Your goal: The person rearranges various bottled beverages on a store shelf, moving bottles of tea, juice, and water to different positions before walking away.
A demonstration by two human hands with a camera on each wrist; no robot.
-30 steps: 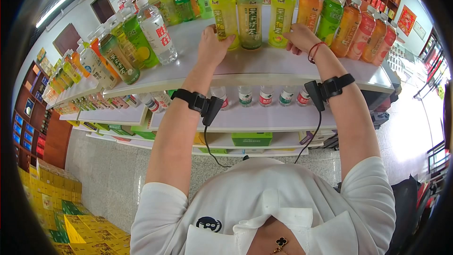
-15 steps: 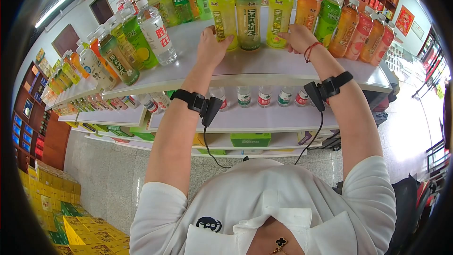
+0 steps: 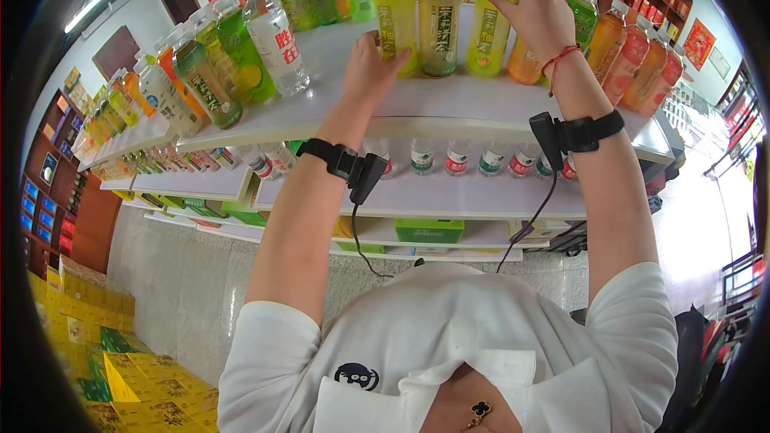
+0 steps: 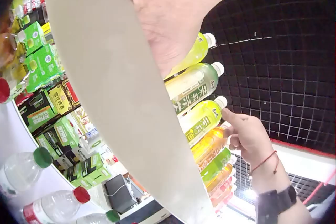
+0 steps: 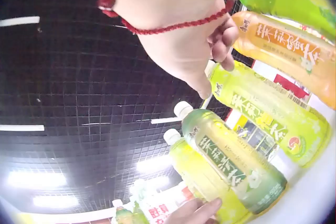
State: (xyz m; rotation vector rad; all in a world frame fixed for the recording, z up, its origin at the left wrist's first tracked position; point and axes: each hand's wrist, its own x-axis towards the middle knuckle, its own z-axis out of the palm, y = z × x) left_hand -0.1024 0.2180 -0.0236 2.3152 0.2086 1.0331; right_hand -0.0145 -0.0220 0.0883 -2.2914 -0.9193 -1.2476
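My left hand [image 3: 373, 72] grips the lower part of a yellow-green tea bottle [image 3: 395, 16], its thumb across the front. Right beside it stands a dark green tea bottle [image 3: 439, 28] with a white cap. To the right, across a small gap, is a second yellow-green tea bottle [image 3: 488, 28]. My right hand [image 3: 544, 20] holds this one up near the neck, with the thumb on its shoulder; the right wrist view shows the fingertips right at the cap. An orange drink bottle [image 3: 525, 64] stands behind the right hand, partly hidden by it. All of them stand upright on the white shelf [image 3: 337, 116].
More drink bottles line the shelf at right, among them an orange one [image 3: 607, 46]. At left stand a clear bottle [image 3: 277, 44] with red lettering and several others. Small capped bottles [image 3: 457, 159] occupy the lower shelf. Yellow cartons [image 3: 88, 313] are stacked on the floor.
My right hand has risen from the lower side of the right yellow-green bottle to its neck. My left hand stays low on the left bottle. The head view has shifted slightly.
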